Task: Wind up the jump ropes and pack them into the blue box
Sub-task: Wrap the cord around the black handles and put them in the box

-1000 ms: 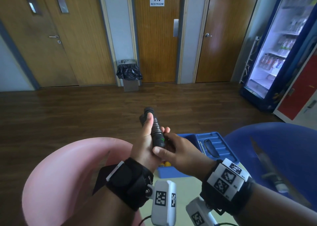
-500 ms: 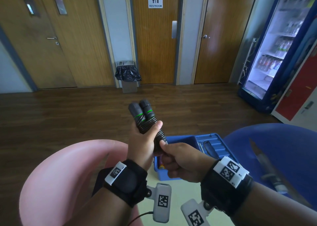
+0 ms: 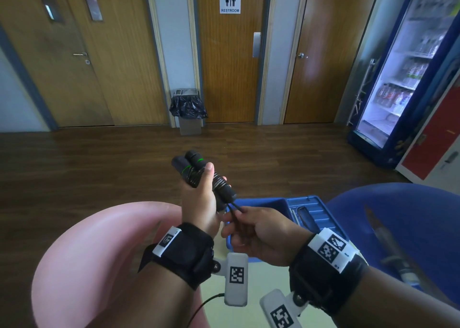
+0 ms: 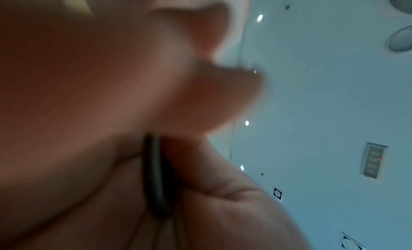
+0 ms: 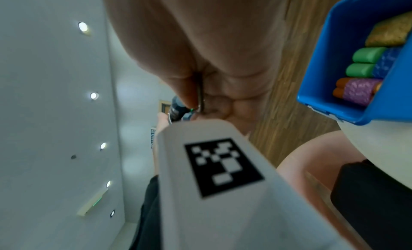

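Head view: the left hand grips the two black handles of a jump rope, held side by side and tilted up and away, with cord wound round them and the thumb laid along the bundle. The right hand sits just below and right of it, its fingers closed on the loose cord that runs from the lower end of the handles. The blue box stands open on the pale worktop behind the hands, its lid folded out to the right. A pink chair is at left, a blue chair at right. Left wrist view: blurred; the left hand fills the frame, fingers curled round a dark handle. Right wrist view: the right hand pinches the thin cord between thumb and finger; the handle ends show just beyond. The blue box at upper right holds several coloured handles, green, purple and gold.
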Demonstrator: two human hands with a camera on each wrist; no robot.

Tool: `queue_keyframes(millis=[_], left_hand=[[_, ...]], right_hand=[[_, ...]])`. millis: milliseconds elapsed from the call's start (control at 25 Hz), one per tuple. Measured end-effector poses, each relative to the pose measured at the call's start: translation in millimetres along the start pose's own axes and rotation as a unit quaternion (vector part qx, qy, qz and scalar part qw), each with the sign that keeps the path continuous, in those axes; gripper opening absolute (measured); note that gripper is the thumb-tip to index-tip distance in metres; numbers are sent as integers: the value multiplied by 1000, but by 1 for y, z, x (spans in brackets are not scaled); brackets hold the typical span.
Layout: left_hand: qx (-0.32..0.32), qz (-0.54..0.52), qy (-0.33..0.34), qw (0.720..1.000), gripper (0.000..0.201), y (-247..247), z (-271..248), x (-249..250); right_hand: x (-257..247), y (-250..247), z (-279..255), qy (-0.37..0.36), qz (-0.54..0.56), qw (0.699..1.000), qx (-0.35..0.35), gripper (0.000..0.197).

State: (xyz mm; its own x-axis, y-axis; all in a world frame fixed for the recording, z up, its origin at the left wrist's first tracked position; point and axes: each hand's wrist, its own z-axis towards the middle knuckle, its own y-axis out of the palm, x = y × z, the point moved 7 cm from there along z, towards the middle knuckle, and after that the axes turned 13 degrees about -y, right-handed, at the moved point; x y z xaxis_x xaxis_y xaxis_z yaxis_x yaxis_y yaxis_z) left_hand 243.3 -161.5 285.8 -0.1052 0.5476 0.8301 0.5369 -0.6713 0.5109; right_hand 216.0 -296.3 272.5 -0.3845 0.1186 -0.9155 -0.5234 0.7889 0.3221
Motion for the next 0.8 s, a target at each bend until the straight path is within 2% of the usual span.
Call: queue_keyframes(millis=[80,120,160,200,240,320,360,400,440,480,520,560,640,680,720,760,800], left_hand=[[10,12,18,1000,51,-4,2,4],[19,28,25,999,59,-4,1,7],[29,42,28,998,65,-5,2,8],[41,43,27,998,67,-7,4,9],[57,39,20,997,67,-11,8,9],[83,48,8,995,68,-18,14,9],[86,63,3,994,70,-20,18,7],[89,75,-7,993,74,-20,18,6],[83,74,-17,994,74,-20,16,5],[74,69,-30,994,71,-19,15,3],[67,60,-32,995,64,-19,16,0],[62,58,-38,996,57,-18,14,-1],[69,73,-22,995,55,-20,12,-2],[74,87,4,993,53,-20,11,-2],[86,110,32,990,47,-21,4,3],[88,132,78,984,41,-22,0,8],[87,168,109,976,38,-19,-8,13]], right_hand=[[-6,-6,4,-43,-136,989,39,23],[-13,-10,4,-86,-232,967,67,17],[-23,-12,1,-143,-341,925,87,22],[-33,-10,-5,-211,-445,866,88,31],[-39,-6,-11,-271,-547,789,76,39],[-37,5,-17,-327,-715,616,43,47],[-34,8,-15,-337,-760,555,34,44],[-34,11,-13,-337,-784,521,26,36],[-35,14,-10,-336,-796,502,23,29],[-40,17,-10,-340,-794,503,22,30],[-44,18,-10,-326,-782,531,21,38],[-47,17,-10,-295,-750,592,12,45],[-38,8,-6,-196,-613,765,-5,50],[-33,7,-5,-164,-534,829,-2,52],[-29,6,-4,-148,-466,872,7,55],[-25,5,-2,-141,-418,897,13,57],[-24,5,0,-141,-389,910,14,57]])
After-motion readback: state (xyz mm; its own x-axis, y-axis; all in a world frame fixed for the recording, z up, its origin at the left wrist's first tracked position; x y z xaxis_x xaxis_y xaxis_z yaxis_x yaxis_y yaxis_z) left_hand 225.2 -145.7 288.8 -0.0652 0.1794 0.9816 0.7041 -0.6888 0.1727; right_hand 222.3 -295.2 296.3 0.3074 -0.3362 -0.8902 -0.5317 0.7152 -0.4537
